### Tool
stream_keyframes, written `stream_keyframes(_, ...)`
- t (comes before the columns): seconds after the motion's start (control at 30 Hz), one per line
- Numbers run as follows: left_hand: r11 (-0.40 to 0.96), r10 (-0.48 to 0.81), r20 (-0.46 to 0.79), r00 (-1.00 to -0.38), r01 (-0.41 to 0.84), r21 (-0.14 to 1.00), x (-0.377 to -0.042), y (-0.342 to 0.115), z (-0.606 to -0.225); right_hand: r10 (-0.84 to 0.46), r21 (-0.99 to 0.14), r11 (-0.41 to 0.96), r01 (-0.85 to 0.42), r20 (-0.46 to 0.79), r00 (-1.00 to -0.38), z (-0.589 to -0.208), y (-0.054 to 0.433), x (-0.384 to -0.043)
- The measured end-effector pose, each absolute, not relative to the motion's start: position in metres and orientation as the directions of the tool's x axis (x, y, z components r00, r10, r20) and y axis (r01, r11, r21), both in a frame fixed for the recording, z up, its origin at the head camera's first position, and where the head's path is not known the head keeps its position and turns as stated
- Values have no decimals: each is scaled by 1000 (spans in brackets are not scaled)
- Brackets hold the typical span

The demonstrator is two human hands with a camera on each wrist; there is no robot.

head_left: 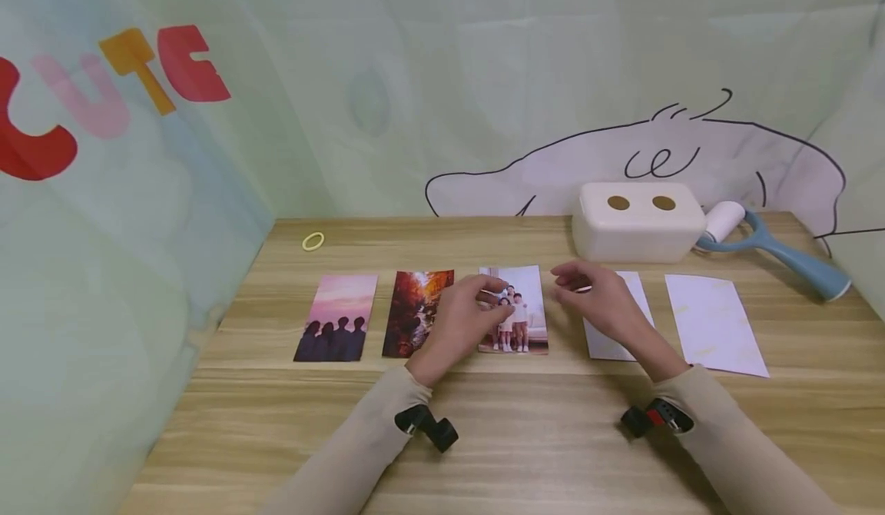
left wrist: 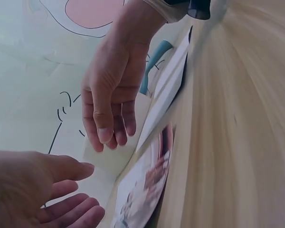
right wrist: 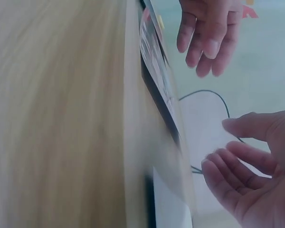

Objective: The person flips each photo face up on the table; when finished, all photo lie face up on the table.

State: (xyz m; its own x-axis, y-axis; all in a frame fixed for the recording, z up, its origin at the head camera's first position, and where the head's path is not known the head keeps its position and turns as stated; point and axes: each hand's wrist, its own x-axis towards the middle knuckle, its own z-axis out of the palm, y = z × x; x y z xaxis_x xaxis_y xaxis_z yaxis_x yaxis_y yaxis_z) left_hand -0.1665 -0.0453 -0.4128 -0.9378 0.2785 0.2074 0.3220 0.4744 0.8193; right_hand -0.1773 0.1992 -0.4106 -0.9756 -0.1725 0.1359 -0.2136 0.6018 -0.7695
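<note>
My left hand [head_left: 462,313] hovers over the family photo [head_left: 531,288], its fingers loosely bent and nothing between them. To the right of that photo hangs my right hand [head_left: 601,304], also holding nothing, partly over a pale card [head_left: 608,348]. In the left wrist view, a gap shows between the left hand [left wrist: 52,190] and the right hand [left wrist: 111,90]; both are raised off the table. An autumn forest photo [head_left: 399,319] lies partly behind the left hand. Further left is a pink sunset photo [head_left: 340,304] with dark silhouettes. Another pale card [head_left: 712,323] lies at the right.
A cream box [head_left: 639,234] with two round holes stands at the back right. Beside it lies a blue-handled lint roller [head_left: 781,250]. A small yellow ring [head_left: 313,241] is at the back left of the wooden table [head_left: 525,438]. A printed cloth [head_left: 346,100] hangs behind.
</note>
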Motion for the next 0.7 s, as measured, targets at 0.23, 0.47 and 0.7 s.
stream_keyframes(0.23, 403, 317, 202, -927, 324, 856, -167, -22, -410, -169, -776, 574, -261, 200, -965, -408, 221, -177)
stream_keyframes(0.47, 331, 357, 195, -913, 319, 888, -165, 1, -412, -153, -763, 606, -225, 165, -974, -402, 244, -172)
stream_keyframes(0.7, 340, 376, 152, -914, 289, 895, -162, 20, -414, -139, -731, 647, -215, 165, -977, -402, 266, -170)
